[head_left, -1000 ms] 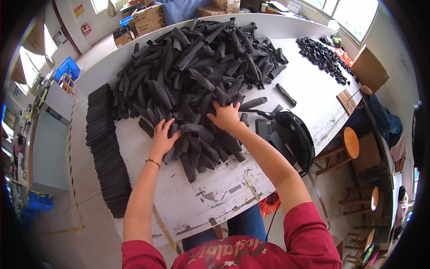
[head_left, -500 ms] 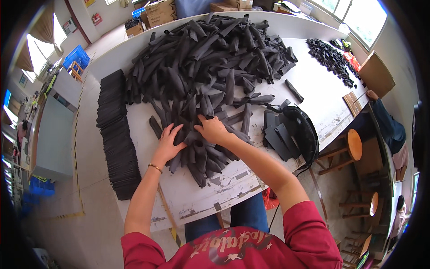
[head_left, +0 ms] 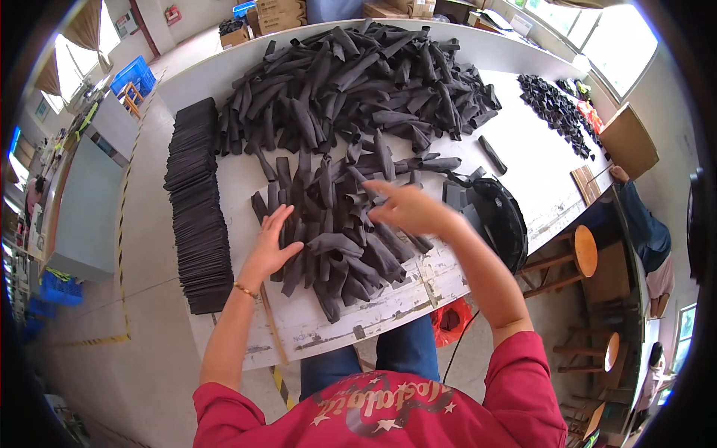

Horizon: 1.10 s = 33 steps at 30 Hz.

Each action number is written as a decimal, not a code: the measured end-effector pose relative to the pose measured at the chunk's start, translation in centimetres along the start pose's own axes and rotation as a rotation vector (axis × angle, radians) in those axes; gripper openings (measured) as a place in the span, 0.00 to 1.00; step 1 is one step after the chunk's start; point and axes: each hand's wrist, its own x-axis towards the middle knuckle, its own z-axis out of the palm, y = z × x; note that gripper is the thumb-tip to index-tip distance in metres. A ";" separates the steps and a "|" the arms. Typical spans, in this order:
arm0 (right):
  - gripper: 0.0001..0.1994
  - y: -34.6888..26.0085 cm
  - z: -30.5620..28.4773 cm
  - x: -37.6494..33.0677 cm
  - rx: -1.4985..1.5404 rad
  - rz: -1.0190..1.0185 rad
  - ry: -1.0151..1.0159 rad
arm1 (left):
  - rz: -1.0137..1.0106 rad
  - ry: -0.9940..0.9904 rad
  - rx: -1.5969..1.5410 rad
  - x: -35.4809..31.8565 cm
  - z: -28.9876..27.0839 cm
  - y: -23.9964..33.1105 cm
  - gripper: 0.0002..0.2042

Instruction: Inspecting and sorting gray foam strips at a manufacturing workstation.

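We are keeping two bare hands over the bench (head_left: pixel 541 160), well apart from each other and both empty as far as we are seeing. Our left forearm is slanting up from the lower edge, one bracelet (head_left: pixel 244 289) circling its wrist; the left hand (head_left: pixel 270 245) is lying palm down, thumb spread away from the fingers, at the left side of a near bunch of dark tubes (head_left: pixel 336 250). Our right forearm is angling up and leftward; the right hand (head_left: pixel 407 207) is standing above the bunch's right side, index finger stretched out and thumb apart from it. Motion is blurring that hand, so we cannot tell whether its fingertips are touching a tube.

We are counting one near bunch, dozens of tubes overlapping in it, and one larger heap (head_left: pixel 366 89) of the same tubes lying just beyond. One single tube (head_left: pixel 492 154) is lying loose to the right of the heap. One long stack (head_left: pixel 198 209) of flat dark pieces is running along the left, one black bag (head_left: pixel 499 224) is sitting near the right edge, and one pile of small dark pieces (head_left: pixel 556 112) is lying at the far right. Two round-topped stools (head_left: pixel 585 251) are standing beyond the bench.
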 end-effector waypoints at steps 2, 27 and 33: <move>0.25 4.1 -4.2 0.3 0.222 0.225 0.108 | -0.127 0.043 -0.081 -0.6 -1.0 0.8 0.37; 0.22 23.8 -5.8 13.5 -0.504 0.022 0.260 | -0.408 0.247 -0.220 -8.8 -2.0 7.1 0.32; 0.21 13.9 -7.5 10.3 -0.396 -0.144 0.445 | -0.346 0.264 -0.245 -10.3 -1.8 8.3 0.33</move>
